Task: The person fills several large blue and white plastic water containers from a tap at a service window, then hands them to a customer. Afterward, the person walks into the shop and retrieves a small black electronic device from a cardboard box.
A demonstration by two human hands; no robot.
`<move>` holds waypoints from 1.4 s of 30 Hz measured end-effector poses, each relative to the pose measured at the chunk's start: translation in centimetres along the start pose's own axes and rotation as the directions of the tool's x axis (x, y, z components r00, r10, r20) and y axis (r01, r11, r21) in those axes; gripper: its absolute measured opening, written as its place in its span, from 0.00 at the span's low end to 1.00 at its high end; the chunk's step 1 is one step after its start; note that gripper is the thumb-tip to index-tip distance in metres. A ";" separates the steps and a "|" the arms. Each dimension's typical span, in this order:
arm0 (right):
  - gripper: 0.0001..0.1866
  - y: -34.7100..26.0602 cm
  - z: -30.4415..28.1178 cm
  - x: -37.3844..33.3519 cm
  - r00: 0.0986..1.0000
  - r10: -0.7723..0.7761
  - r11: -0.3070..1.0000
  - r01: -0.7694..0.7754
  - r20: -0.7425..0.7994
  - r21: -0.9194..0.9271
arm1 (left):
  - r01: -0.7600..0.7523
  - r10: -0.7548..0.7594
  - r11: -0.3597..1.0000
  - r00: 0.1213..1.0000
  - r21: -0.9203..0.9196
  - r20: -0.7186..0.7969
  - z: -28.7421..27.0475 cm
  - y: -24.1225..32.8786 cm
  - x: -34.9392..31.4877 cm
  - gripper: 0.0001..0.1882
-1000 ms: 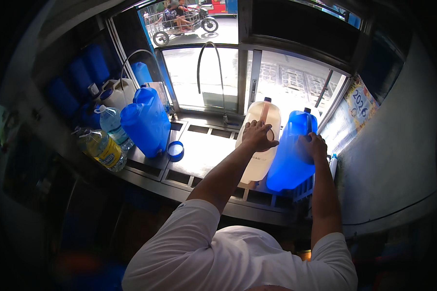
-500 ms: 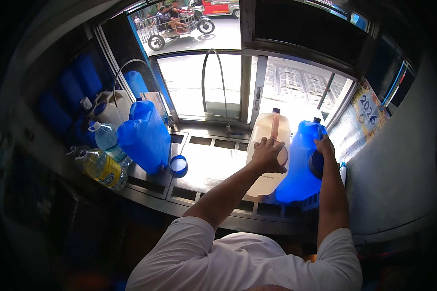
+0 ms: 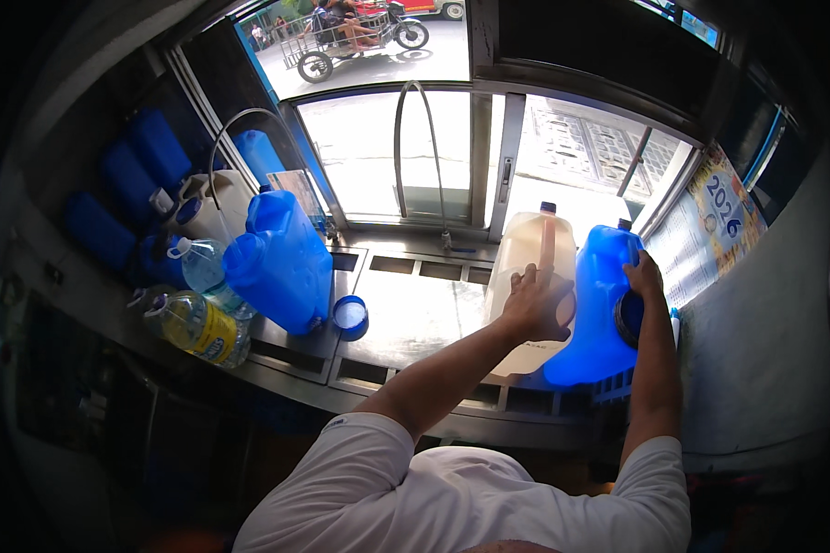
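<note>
My left hand [image 3: 537, 306] lies with spread fingers on a translucent whitish jug [image 3: 516, 249] with a dark small cap. The palm hides part of the jug's front. Close on its right stands a blue jug [image 3: 586, 323] with a black small cap and a dark round lid [image 3: 628, 318] low on its front. Around the upper part of that blue jug, by the handle, my right hand [image 3: 646, 275] is closed; its fingertips are partly hidden. Both jugs are upright on a metal counter [image 3: 406, 313].
Left on the counter stand another blue jug [image 3: 281, 267], a loose blue cap [image 3: 350, 316], clear bottles [image 3: 194, 327] and a white jug [image 3: 212, 207]. Thin curved hoses [image 3: 401, 138] rise near the window. A wall with a calendar [image 3: 724, 207] bounds the right side.
The whole view has shifted slightly, so the scene sits a bit further right. Both hands stay on the same two jugs.
</note>
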State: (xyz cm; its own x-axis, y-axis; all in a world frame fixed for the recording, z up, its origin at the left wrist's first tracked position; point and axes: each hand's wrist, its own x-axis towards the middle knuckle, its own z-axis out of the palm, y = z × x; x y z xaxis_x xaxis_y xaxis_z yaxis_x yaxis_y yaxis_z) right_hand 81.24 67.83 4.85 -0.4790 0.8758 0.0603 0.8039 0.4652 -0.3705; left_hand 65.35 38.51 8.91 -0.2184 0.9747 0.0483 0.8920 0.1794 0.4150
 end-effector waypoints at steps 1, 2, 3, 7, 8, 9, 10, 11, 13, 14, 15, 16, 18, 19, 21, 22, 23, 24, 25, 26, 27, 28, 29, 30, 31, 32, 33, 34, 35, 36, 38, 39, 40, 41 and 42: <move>0.35 -0.1 -0.1 -0.1 1.000 0.000 1.000 0.000 -0.006 0.005 | -0.001 0.001 1.000 1.000 0.012 -0.002 0.0 0.0 -0.1 0.47; 0.35 -0.1 -0.1 -0.3 1.000 0.001 1.000 -0.001 -0.009 0.008 | 0.002 -0.002 1.000 1.000 0.025 -0.004 0.0 0.0 -0.2 0.48; 0.35 -0.1 -0.1 -0.4 1.000 0.000 1.000 0.000 -0.010 0.010 | -0.006 0.006 1.000 1.000 0.021 -0.009 0.1 0.0 -0.3 0.48; 0.34 -0.1 0.4 -0.5 0.998 0.047 0.999 -0.046 -0.047 0.020 | 0.001 0.000 1.000 0.999 0.018 -0.038 0.1 0.0 -0.8 0.48; 0.32 -0.1 0.6 -0.5 0.996 0.040 0.999 -0.038 -0.078 0.021 | 0.005 -0.005 1.000 0.999 0.014 -0.044 0.1 0.0 -0.8 0.48; 0.30 -0.1 0.6 -0.5 0.993 0.034 0.999 -0.032 -0.111 0.021 | 0.004 -0.003 1.000 0.999 0.015 -0.047 0.1 0.0 -0.8 0.47; 0.31 -0.1 0.6 -0.6 0.993 0.037 0.999 -0.035 -0.110 0.019 | 0.003 -0.002 1.000 0.999 0.013 -0.049 0.1 0.0 -0.8 0.47; 0.31 -0.3 0.7 -0.8 0.993 0.042 0.999 -0.040 -0.108 0.017 | 0.000 0.001 1.000 0.999 0.012 -0.049 0.2 0.0 -0.8 0.47; 0.31 -0.8 0.4 -1.2 0.992 0.009 0.999 -0.014 -0.127 -0.036 | -0.006 0.007 1.000 0.997 0.005 -0.072 0.2 0.0 -0.7 0.46; 0.31 -1.3 0.2 -1.3 0.988 -0.032 0.996 0.019 -0.149 -0.090 | 0.001 -0.001 1.000 0.997 0.005 -0.074 0.2 0.0 -0.6 0.45; 0.31 -2.0 -0.2 -1.2 0.984 -0.064 0.989 0.040 -0.165 -0.144 | 0.000 0.000 1.000 0.997 0.003 -0.082 0.2 0.0 -0.5 0.45; 0.31 -2.7 -0.4 -0.9 0.964 -0.175 0.974 0.140 -0.202 -0.177 | 0.012 -0.012 1.000 0.997 0.004 -0.078 0.3 0.1 -0.3 0.44; 0.32 -4.6 -0.9 0.9 0.879 -0.396 0.910 0.337 -0.267 -0.241 | 0.032 -0.030 0.999 0.995 0.013 -0.095 0.4 0.0 -0.1 0.43; 0.29 -6.1 -1.0 2.6 0.829 -0.480 0.875 0.429 -0.287 -0.222 | 0.037 -0.035 0.999 0.993 0.021 -0.109 0.5 0.0 0.0 0.42; 0.25 -8.8 -0.4 6.6 0.719 -0.612 0.788 0.590 -0.329 -0.175 | 0.052 -0.047 0.998 0.992 0.040 -0.115 0.9 -0.2 0.3 0.41; 0.24 -10.3 0.4 8.6 0.692 -0.643 0.759 0.635 -0.329 -0.147 | 0.031 -0.030 0.999 0.991 0.007 -0.129 1.2 -0.4 0.5 0.40; 0.25 -11.6 1.1 10.8 0.734 -0.632 0.774 0.614 -0.250 -0.153 | 0.008 -0.010 1.000 0.989 -0.015 -0.145 1.5 -0.7 0.7 0.40; 0.25 -13.2 2.2 12.9 0.710 -0.677 0.735 0.661 -0.193 -0.149 | 0.018 -0.023 0.999 0.985 -0.031 -0.172 1.8 -1.0 0.7 0.39; 0.25 -14.6 3.1 14.6 0.721 -0.671 0.742 0.648 -0.175 -0.173 | -0.008 -0.004 0.998 0.984 -0.068 -0.177 2.1 -1.3 0.6 0.38; 0.25 -17.0 4.2 16.7 0.631 -0.749 0.661 0.733 -0.203 -0.162 | -0.012 -0.011 0.996 0.969 -0.093 -0.248 2.3 -1.6 0.4 0.36; 0.25 -19.0 5.0 18.5 0.539 -0.812 0.576 0.802 -0.223 -0.157 | -0.022 -0.012 0.988 0.976 -0.155 -0.216 2.5 -1.8 0.3 0.35; 0.28 -21.0 5.8 20.2 0.607 -0.787 0.617 0.776 -0.114 -0.127 | -0.050 0.000 0.991 0.933 -0.128 -0.359 2.7 -1.8 0.0 0.33; 0.32 -22.9 6.7 21.9 0.590 -0.802 0.595 0.781 -0.092 -0.186 | -0.050 0.000 0.992 0.914 -0.112 -0.405 2.9 -1.8 -0.2 0.31; 0.35 -24.4 7.6 23.6 0.595 -0.801 0.593 0.776 -0.061 -0.215 | -0.046 -0.016 0.989 0.913 -0.142 -0.408 3.0 -1.8 -0.4 0.30; 0.34 -25.8 8.5 25.4 0.595 -0.803 0.572 0.747 -0.043 -0.339 | -0.039 -0.027 0.987 0.919 -0.157 -0.393 3.1 -1.8 -0.4 0.30; 0.34 -26.7 9.4 27.1 0.622 -0.782 0.590 0.715 -0.042 -0.375 | -0.042 -0.024 0.987 0.914 -0.153 -0.404 3.2 -1.9 -0.5 0.29; 0.34 -27.4 10.0 28.6 0.669 -0.743 0.623 0.684 -0.015 -0.380 | -0.051 -0.021 0.986 0.904 -0.157 -0.427 3.2 -1.9 -0.5 0.29; 0.35 -27.9 10.5 29.9 0.643 -0.766 0.596 0.706 -0.007 -0.382 | -0.035 -0.033 0.985 0.922 -0.168 -0.386 3.3 -2.0 -0.5 0.29; 0.35 -28.3 11.1 31.0 0.640 -0.768 0.595 0.712 -0.003 -0.373 | -0.036 -0.034 0.985 0.916 -0.168 -0.399 3.4 -2.1 -0.4 0.29; 0.35 -28.4 11.5 32.0 0.642 -0.767 0.596 0.714 0.002 -0.368 | -0.029 -0.041 0.984 0.921 -0.174 -0.387 3.5 -2.2 -0.4 0.29; 0.33 -28.1 12.2 33.4 0.613 -0.788 0.595 0.731 -0.060 -0.334 | -0.031 -0.041 0.983 0.925 -0.181 -0.377 3.8 -2.1 -0.2 0.29; 0.33 -28.1 12.2 34.2 0.644 -0.764 0.608 0.702 -0.035 -0.370 | -0.033 -0.040 0.983 0.922 -0.182 -0.384 3.9 -2.2 -0.2 0.29; 0.31 -28.0 12.4 34.7 0.624 -0.781 0.575 0.697 -0.032 -0.428 | -0.014 -0.054 0.984 0.925 -0.175 -0.377 4.0 -2.2 -0.2 0.29; 0.29 -27.9 12.4 35.1 0.583 -0.810 0.554 0.727 -0.061 -0.405 | 0.000 -0.065 0.983 0.935 -0.183 -0.349 4.0 -2.2 -0.2 0.28; 0.27 -27.9 12.3 35.4 0.516 -0.854 0.483 0.740 -0.064 -0.468 | -0.054 -0.036 0.977 0.912 -0.206 -0.409 3.9 -2.2 -0.4 0.28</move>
State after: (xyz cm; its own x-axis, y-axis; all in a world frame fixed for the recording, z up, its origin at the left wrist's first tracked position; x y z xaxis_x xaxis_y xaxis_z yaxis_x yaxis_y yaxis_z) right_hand 37.53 84.30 5.88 -0.9113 0.0634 0.4068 0.1985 0.9333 0.2993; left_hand 65.04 38.21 4.39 -0.3929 0.8274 0.4013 0.8020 0.0948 0.5898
